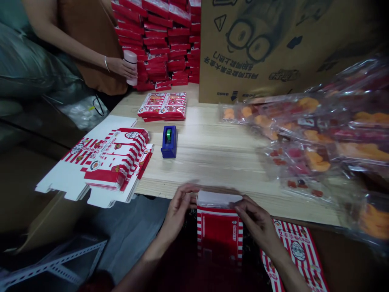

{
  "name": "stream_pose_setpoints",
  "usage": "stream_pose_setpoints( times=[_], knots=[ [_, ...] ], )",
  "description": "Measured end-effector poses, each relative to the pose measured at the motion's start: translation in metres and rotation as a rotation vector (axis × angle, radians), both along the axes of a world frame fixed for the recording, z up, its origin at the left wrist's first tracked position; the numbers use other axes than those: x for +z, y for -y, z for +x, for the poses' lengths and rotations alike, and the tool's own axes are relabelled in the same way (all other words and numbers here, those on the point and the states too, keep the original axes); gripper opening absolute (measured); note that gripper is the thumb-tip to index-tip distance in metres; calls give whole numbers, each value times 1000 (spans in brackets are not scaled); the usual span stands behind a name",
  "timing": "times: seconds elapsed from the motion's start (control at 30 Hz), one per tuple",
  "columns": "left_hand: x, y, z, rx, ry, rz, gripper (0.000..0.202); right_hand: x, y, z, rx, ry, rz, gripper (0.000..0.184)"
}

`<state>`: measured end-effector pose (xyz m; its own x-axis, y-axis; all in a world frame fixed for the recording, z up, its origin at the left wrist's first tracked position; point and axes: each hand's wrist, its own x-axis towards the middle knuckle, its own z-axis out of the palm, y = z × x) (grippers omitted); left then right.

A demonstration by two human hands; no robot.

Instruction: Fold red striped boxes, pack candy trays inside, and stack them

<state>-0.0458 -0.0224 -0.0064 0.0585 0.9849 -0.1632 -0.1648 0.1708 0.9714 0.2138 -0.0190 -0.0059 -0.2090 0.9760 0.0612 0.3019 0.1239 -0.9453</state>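
Observation:
My left hand (178, 209) and my right hand (253, 219) both grip a red-and-white striped carton (219, 229) held upright over my lap at the near table edge. The left fingers pinch its upper left corner, the right fingers its upper right corner by the white top flap. A flat printed carton (296, 251) lies under my right wrist. On the table's left a stack of flat carton blanks (106, 162) overhangs the edge. A blue tape dispenser (169, 141) stands just right of the stack.
Clear bags of orange and red sweets (319, 138) cover the table's right side. Filled red boxes (162, 106) lie at mid-table before a tall stack of red boxes (161, 44). A large cardboard box (273, 44) stands behind. Another person's hand holds a pink cup (131, 67) at far left.

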Motion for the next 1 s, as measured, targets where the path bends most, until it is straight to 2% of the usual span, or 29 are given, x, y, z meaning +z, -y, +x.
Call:
stream_pose_setpoints(
  times=[0.1, 0.17, 0.3, 0.37, 0.4, 0.5, 0.63, 0.73, 0.83, 1.0],
  knots=[
    [-4, -1, 17, 43, 368, -275, 34, -1, 2, 2, -26, -23, 10, 26],
    [-5, -1, 26, 19, 484, -383, 27, -3, 3, 2, -33, -22, 6, 26],
    [-4, -4, 31, 9, 530, -515, 25, -5, 7, -1, -59, -34, -43, 24],
    [-1, -7, 29, 10, 508, -566, 23, -5, 10, -5, -138, -165, -123, 21],
    [0, -9, 28, 22, 496, -589, 22, -6, 11, -7, -193, -281, -177, 27],
    [3, -14, 27, 65, 457, -628, 19, -9, 14, -14, -301, -661, -358, 40],
    [7, -20, 32, 54, 439, -595, 17, -14, 11, -15, -293, -926, -588, 32],
    [6, -22, 35, -7, 439, -558, 18, -12, 9, -11, -308, -1015, -697, 30],
    [1, -21, 35, -15, 429, -548, 18, -8, 6, -9, -300, -1046, -764, 30],
    [1, -20, 36, -13, 420, -539, 19, -1, -1, -9, -242, -1022, -761, 27]
  ],
)
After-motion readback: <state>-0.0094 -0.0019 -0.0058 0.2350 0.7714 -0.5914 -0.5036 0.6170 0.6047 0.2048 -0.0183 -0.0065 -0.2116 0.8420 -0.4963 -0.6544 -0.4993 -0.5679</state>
